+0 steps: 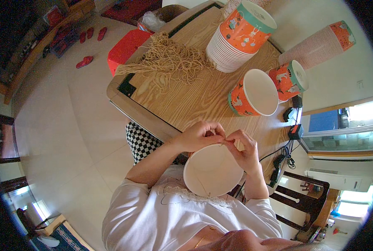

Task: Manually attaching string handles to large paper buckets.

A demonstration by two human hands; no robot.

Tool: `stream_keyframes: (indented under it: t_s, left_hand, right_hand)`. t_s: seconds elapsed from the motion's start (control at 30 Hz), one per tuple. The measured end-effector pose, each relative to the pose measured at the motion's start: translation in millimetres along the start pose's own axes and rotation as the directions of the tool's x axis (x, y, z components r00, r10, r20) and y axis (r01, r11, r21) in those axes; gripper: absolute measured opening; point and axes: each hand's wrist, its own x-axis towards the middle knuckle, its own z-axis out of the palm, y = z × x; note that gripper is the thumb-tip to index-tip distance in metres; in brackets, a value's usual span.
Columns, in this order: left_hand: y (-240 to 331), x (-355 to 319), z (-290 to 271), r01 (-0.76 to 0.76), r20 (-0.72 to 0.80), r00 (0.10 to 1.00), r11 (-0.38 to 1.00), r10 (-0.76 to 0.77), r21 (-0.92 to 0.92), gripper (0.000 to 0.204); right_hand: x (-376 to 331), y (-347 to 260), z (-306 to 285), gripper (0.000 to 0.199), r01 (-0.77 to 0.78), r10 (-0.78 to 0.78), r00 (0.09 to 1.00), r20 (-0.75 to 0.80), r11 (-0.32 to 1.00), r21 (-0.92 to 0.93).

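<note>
A white-lined paper bucket point(213, 171) rests tilted against my body, its open mouth facing up. At its far rim, my left hand point(201, 137) and my right hand point(243, 149) meet with fingertips pinched together. Between them is a thin piece of tan string, mostly hidden by the fingers. Another strand point(203, 184) of string runs down the bucket's inside to the rim nearest me. On the table beyond lies a loose tangled bundle of tan string point(169, 60).
A tall stack of nested orange-and-green paper buckets point(241, 35) stands on the wooden table point(161, 100). One upright open bucket point(253, 94) and an upside-down bucket point(287, 80) stand to its right. Black cables and adapters point(295, 131) lie at the right edge. A red stool point(125, 50) stands left.
</note>
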Motion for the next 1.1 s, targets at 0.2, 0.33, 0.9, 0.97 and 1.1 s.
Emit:
stream_keyframes:
  t_s: [0.2, 0.33, 0.9, 0.97, 1.1]
  left_hand:
    - [1.8, -1.3, 0.2, 0.005, 0.008, 1.0, 0.994, -0.004, -0.106, 0.017]
    - [3.0, -1.8, 1.9, 0.041, -0.009, 0.999, 0.988, -0.043, -0.147, 0.018]
    - [6.2, -3.8, 1.8, 0.004, -0.163, 0.986, 0.996, -0.018, -0.089, 0.017]
    - [3.7, -3.8, 1.3, -0.021, -0.181, 0.983, 0.999, 0.012, -0.048, 0.017]
    - [0.1, -3.9, 0.6, -0.064, -0.188, 0.981, 0.995, 0.049, -0.072, 0.015]
  right_hand:
    - [0.3, -2.3, 0.1, 0.012, -0.015, 0.015, 1.0, 0.021, 1.0, 0.01]
    - [-0.2, -1.4, 0.4, 0.016, -0.033, 0.033, 0.999, 0.02, 0.999, 0.011]
    - [8.6, -2.8, -3.3, 0.01, -0.301, 0.277, 0.946, 0.167, 0.943, 0.144]
    - [10.8, -2.2, -3.0, 0.01, -0.324, 0.297, 0.935, 0.193, 0.938, 0.126]
    - [13.5, -1.3, -1.7, 0.009, -0.367, 0.325, 0.917, 0.233, 0.915, 0.167]
